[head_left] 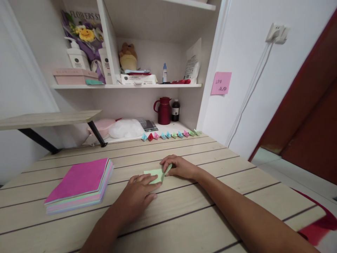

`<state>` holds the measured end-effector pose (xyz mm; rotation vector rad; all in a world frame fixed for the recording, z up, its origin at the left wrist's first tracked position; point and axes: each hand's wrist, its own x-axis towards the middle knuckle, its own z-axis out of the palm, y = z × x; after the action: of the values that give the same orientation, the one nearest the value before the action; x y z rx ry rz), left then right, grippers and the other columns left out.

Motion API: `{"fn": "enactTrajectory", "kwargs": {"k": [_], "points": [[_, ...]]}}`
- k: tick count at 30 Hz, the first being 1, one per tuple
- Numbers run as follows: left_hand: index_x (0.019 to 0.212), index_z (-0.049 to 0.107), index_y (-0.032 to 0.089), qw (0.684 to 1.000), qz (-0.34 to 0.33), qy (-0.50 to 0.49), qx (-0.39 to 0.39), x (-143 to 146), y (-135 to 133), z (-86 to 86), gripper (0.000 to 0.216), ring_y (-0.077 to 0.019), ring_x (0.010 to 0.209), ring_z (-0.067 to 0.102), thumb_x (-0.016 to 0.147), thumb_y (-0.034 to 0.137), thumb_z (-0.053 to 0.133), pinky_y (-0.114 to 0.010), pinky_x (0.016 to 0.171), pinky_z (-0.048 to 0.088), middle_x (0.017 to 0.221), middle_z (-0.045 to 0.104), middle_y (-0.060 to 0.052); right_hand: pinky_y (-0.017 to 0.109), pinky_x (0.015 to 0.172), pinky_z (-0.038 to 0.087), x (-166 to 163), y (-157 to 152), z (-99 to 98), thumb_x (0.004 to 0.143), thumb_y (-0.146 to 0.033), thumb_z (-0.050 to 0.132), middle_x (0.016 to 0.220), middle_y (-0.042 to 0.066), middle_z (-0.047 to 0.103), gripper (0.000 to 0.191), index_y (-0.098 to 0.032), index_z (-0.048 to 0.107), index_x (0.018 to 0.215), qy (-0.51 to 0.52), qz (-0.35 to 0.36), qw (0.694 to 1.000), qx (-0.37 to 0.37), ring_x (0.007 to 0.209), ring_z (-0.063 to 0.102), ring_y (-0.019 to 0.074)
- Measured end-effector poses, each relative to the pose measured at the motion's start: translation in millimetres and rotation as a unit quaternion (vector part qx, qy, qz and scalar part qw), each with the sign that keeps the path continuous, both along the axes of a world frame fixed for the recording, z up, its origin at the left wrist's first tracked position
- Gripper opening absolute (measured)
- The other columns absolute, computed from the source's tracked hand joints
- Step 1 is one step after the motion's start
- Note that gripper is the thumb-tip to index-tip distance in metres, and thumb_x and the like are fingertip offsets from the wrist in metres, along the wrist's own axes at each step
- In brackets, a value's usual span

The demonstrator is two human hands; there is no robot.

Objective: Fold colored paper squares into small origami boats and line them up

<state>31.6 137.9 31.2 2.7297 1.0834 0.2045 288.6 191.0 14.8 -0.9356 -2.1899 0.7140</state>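
Head view: I saw one green sheet (160, 173), flap raised, mid-surface (171, 218). Left hand (140, 191) pressed it flat, fingers extended, ungripped; right hand (180, 167) fingers pinched the flap. One paper stack (79, 181) left, ten folded pieces (168, 135) along the back.

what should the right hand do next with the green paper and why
Probably the right hand should fold down the raised end of the light-green paper: it stands up in that hand's grip, while the left hand holds the rest against the pale wooden tabletop.
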Motion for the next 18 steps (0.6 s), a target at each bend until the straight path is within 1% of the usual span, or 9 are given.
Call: {"fn": "enactTrajectory", "kwargs": {"k": [1,3,5,7,8,11,14,16,18], "points": [[0.133,0.053,0.04,1.0,0.002,-0.002,0.0,0,0,0.3,0.041,-0.0271,0.136,0.041,0.093,0.033,0.048,-0.052,0.109,0.029,0.147,0.048,0.001,0.04,0.103,0.041,0,0,-0.4,0.075,-0.026,0.078,0.115,0.006,0.067,0.014,-0.023,0.074,0.087,0.007,0.005,1.0,-0.012,0.115,0.057,0.0222],[0.133,0.053,0.039,1.0,0.006,-0.004,0.002,-1,0,0.2,0.041,-0.0269,0.135,0.041,0.093,0.032,0.048,-0.051,0.109,0.029,0.147,0.049,0.0,0.039,0.103,0.042,2,-1,1.1,0.075,-0.024,0.076,0.125,0.007,0.061,0.021,-0.025,0.074,0.096,0.02,0.024,0.999,-0.035,0.123,0.053,0.0231],[0.132,0.054,0.039,1.0,0.008,-0.004,0.004,-1,0,-0.6,0.04,-0.0266,0.135,0.041,0.093,0.033,0.048,-0.051,0.109,0.029,0.147,0.049,0.0,0.038,0.104,0.041,6,-4,4.7,0.076,-0.019,0.074,0.14,0.008,0.048,0.033,-0.027,0.072,0.108,0.025,0.043,0.997,-0.055,0.133,0.043,0.0237],[0.132,0.054,0.039,1.0,0.006,0.0,0.005,-1,1,-1.5,0.04,-0.0266,0.135,0.041,0.093,0.033,0.047,-0.051,0.109,0.03,0.147,0.049,0.001,0.037,0.106,0.039,11,-6,8.8,0.076,-0.014,0.073,0.149,0.006,0.037,0.035,-0.028,0.072,0.108,0.012,0.058,0.996,-0.069,0.139,0.036,0.0238],[0.131,0.054,0.04,1.0,0.005,0.001,0.005,-1,1,-1.6,0.039,-0.0269,0.135,0.041,0.094,0.034,0.046,-0.051,0.108,0.03,0.147,0.049,0.001,0.037,0.108,0.038,13,-7,10.7,0.075,-0.012,0.072,0.15,0.004,0.035,0.033,-0.028,0.074,0.104,0.001,0.064,0.995,-0.075,0.14,0.035,0.0239],[0.128,0.057,0.041,1.0,0.007,0.003,0.005,-1,0,0.0,0.037,-0.0283,0.135,0.042,0.094,0.034,0.045,-0.052,0.107,0.031,0.146,0.049,0.0,0.035,0.106,0.04,19,-6,14.5,0.074,-0.01,0.072,0.147,0.002,0.04,0.023,-0.026,0.077,0.09,-0.035,0.071,0.993,-0.088,0.137,0.039,0.0234],[0.126,0.059,0.041,1.0,0.012,0.003,0.005,0,-1,2.9,0.036,-0.0288,0.135,0.043,0.094,0.032,0.046,-0.052,0.107,0.032,0.145,0.051,-0.001,0.035,0.106,0.04,22,-5,14.1,0.076,-0.017,0.073,0.144,0.002,0.046,0.016,-0.026,0.077,0.088,-0.062,0.065,0.993,-0.08,0.134,0.043,0.0227],[0.127,0.059,0.04,1.0,0.012,0.004,0.006,0,-1,3.8,0.037,-0.0288,0.134,0.043,0.093,0.032,0.047,-0.051,0.106,0.033,0.145,0.051,-0.001,0.037,0.107,0.039,21,-3,11.0,0.077,-0.024,0.075,0.139,0.003,0.051,0.012,-0.026,0.076,0.089,-0.064,0.043,0.995,-0.061,0.131,0.046,0.0233],[0.127,0.058,0.041,1.0,0.009,0.002,0.008,0,-1,3.3,0.037,-0.0292,0.133,0.044,0.092,0.032,0.048,-0.052,0.106,0.034,0.145,0.051,-0.001,0.039,0.106,0.039,17,-1,6.7,0.078,-0.03,0.075,0.133,0.005,0.057,0.013,-0.025,0.075,0.089,-0.059,0.011,0.998,-0.036,0.126,0.05,0.024]]}}
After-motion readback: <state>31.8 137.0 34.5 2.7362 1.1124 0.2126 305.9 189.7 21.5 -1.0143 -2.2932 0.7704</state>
